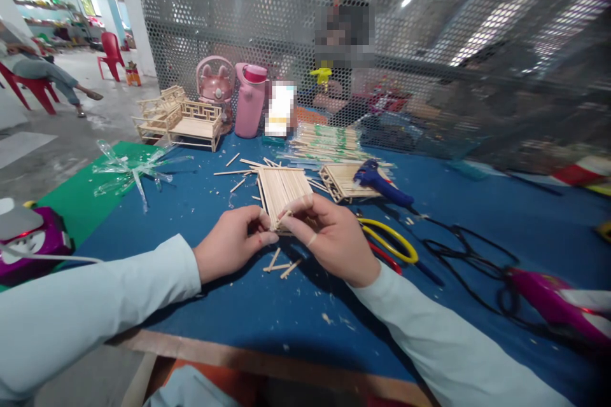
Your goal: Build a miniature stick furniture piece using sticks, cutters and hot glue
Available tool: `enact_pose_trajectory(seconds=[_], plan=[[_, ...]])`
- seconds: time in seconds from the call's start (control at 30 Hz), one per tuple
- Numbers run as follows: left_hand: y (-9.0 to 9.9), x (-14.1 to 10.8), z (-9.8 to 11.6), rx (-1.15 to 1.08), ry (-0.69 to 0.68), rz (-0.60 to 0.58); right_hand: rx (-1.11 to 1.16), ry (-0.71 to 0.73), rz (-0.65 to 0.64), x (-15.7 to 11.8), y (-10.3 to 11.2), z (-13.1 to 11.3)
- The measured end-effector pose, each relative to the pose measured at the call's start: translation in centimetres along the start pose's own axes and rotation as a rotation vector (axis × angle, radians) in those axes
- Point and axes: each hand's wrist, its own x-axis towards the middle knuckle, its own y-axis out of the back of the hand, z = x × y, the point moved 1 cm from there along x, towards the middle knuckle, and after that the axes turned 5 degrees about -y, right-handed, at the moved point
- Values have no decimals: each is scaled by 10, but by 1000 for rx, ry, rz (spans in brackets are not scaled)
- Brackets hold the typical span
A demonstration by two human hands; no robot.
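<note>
A small panel of pale wooden sticks (282,191) laid side by side is on the blue tabletop in front of me. My left hand (238,235) is closed in a pinch at its near left corner. Over the near right part of the panel, my right hand (329,229) pinches a short wooden stick (286,215) between thumb and fingers. Some fingers of both hands have pale wrappings. Several short stick pieces (277,266) lie just below the hands, and longer loose sticks (238,172) lie behind the panel.
A blue glue gun (382,184) rests on another stick frame (338,181); yellow-handled scissors (391,238) lie by my right wrist. Black cable (463,248) runs right. Further back are miniature stick furniture (191,121), a pink bottle (251,102), bagged sticks (329,140) and a mesh screen (267,13).
</note>
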Motion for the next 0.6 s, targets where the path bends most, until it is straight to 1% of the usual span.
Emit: enact_pose_trajectory(seconds=[0.2, 0.43, 0.5, 0.6], plan=[[0, 0, 0, 11, -17, 2, -10, 28, 8, 0, -1, 1], [2, -2, 5, -39, 17, -4, -7, 25, 5, 0, -1, 1], [3, -4, 6, -87, 58, 18, 4, 25, 0, 0, -1, 1], [5, 0, 2, -270, 210, 111, 10, 27, 2, 1, -2, 0]])
